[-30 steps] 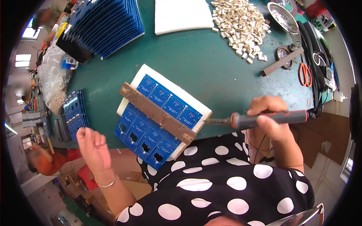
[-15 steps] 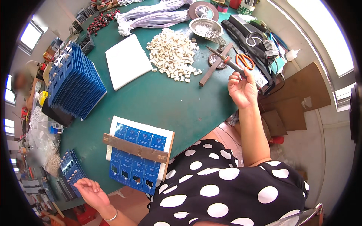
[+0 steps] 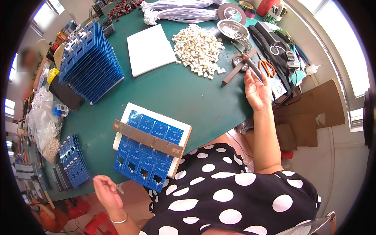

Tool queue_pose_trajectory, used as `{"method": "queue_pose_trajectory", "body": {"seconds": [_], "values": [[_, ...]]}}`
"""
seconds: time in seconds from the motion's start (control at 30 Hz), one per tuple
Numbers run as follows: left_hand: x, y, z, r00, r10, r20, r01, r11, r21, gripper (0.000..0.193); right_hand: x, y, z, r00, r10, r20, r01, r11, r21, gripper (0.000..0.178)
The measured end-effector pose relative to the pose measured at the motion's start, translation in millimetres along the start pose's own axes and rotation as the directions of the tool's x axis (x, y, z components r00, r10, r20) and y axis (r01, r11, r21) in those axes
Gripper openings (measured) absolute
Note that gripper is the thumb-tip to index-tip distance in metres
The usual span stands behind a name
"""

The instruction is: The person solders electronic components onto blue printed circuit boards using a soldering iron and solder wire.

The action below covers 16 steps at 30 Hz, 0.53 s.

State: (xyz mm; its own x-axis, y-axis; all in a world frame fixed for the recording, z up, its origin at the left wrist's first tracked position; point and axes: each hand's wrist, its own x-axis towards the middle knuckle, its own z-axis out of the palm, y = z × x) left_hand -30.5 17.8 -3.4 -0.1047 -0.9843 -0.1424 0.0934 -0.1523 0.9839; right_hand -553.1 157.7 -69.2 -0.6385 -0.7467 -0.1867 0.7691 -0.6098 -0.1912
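Note:
My right hand [image 3: 258,92] is closed around the handle of a soldering iron [image 3: 254,67], which points away to the left over a flat brown bar. A coiled spring holder [image 3: 242,39] stands by its tip. At the table's near left edge, my left hand [image 3: 107,192] is raised, palm up, with loosely bent fingers and nothing visible in it. A short stack of blue circuit boards [image 3: 74,164] lies beside that hand. Between my hands, a blue circuit board panel [image 3: 145,156] rests on a white pad, overhanging the table edge, with a brown metal strip [image 3: 147,138] across it.
Farther back are a pile of white connectors [image 3: 197,49], a white foam slab [image 3: 150,50] and bundled white wires [image 3: 184,13]. A tall stack of blue boards [image 3: 92,62] stands left. Orange-handled scissors [image 3: 267,68] and a metal dish [image 3: 233,29] are near the iron.
The whole view has shifted, so the table items appear farther right and higher. My left hand has drawn away from the short board stack. My right hand still holds the soldering iron.

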Motion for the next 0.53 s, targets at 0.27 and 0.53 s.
{"method": "queue_pose_trajectory", "body": {"seconds": [0.27, 0.53], "values": [[-41, -15, -5, 0.921, -0.29, 0.26, 0.184, 0.912, 0.366, 0.038, -60, 71, 50, 0.998, 0.057, 0.021, -0.013, 0.54, -0.841, 0.03], [-51, -57, 16, 0.746, -0.519, 0.417, 0.58, 0.814, -0.024, 0.033, -95, 215, 128, 0.536, 0.802, 0.263, 0.843, -0.492, -0.217, 0.045]]}}
